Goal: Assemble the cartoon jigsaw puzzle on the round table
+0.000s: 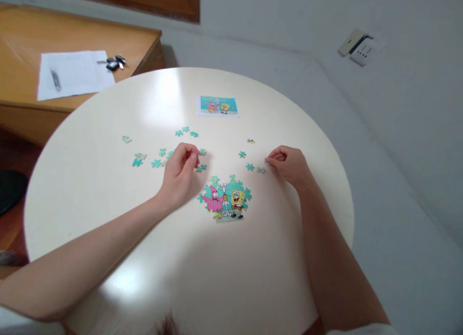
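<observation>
A partly joined jigsaw puzzle (226, 200) lies on the round table, showing a pink starfish, a tall pale figure and a yellow sponge character. My left hand (180, 170) is closed with curled fingers at the puzzle's upper left. Loose puzzle pieces (203, 152) lie close to its fingertips; whether it grips one is hidden. Off to the right, my right hand (289, 165) pinches a small puzzle piece (266, 162), mostly covered by the fingers. Just left of that hand are a pale piece (261, 170) and a teal piece (250, 167).
Several loose pieces (156, 163) are scattered left of my left hand. A printed reference picture (218, 106) lies toward the far side of the white table (289, 108). Beyond, a wooden desk (137, 40) carries paper (77, 74) and keys (115, 62).
</observation>
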The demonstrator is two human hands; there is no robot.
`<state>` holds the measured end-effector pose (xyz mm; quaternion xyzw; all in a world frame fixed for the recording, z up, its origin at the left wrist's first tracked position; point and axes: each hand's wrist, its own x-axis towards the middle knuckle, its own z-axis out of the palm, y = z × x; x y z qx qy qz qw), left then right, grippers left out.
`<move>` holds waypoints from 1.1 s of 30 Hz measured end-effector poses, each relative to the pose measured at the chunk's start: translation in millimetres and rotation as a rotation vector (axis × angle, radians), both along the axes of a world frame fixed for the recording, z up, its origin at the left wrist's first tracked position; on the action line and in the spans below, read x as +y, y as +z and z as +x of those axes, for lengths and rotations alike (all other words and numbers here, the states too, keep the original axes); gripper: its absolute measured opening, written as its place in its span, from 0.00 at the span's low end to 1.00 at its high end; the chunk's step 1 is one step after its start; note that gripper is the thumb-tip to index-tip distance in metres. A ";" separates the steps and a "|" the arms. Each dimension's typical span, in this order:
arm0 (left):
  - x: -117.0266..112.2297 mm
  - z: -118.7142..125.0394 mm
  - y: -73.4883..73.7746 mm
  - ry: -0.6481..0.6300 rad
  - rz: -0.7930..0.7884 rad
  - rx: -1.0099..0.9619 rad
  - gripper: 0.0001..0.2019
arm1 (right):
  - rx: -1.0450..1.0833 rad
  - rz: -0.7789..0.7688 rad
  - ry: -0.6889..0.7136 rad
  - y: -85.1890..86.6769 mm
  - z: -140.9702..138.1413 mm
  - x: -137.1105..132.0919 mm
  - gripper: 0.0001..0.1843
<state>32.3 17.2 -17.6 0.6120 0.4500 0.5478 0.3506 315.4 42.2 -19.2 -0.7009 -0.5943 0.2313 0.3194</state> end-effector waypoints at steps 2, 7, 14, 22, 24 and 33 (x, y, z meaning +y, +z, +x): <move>-0.1 0.4 1.7 -0.006 -0.003 -0.001 0.03 | -0.006 0.006 0.011 1.2 -0.6 -0.2 0.08; 0.5 0.3 1.4 -0.001 0.005 -0.004 0.03 | 0.008 0.003 0.000 1.5 -1.7 0.2 0.04; 0.8 0.2 -0.6 0.008 0.006 -0.003 0.03 | 0.004 0.014 0.018 -1.9 1.1 0.7 0.06; 6.6 -4.8 1.0 0.042 0.044 -0.022 0.03 | -0.014 -0.009 0.007 -2.0 1.0 1.5 0.06; 8.9 -6.5 1.4 0.062 0.055 -0.011 0.03 | -0.012 -0.006 0.000 -1.6 0.6 1.4 0.05; 15.2 -10.3 -1.4 0.077 0.050 -0.022 0.04 | -0.072 0.074 -0.043 -1.2 -8.0 -0.6 0.04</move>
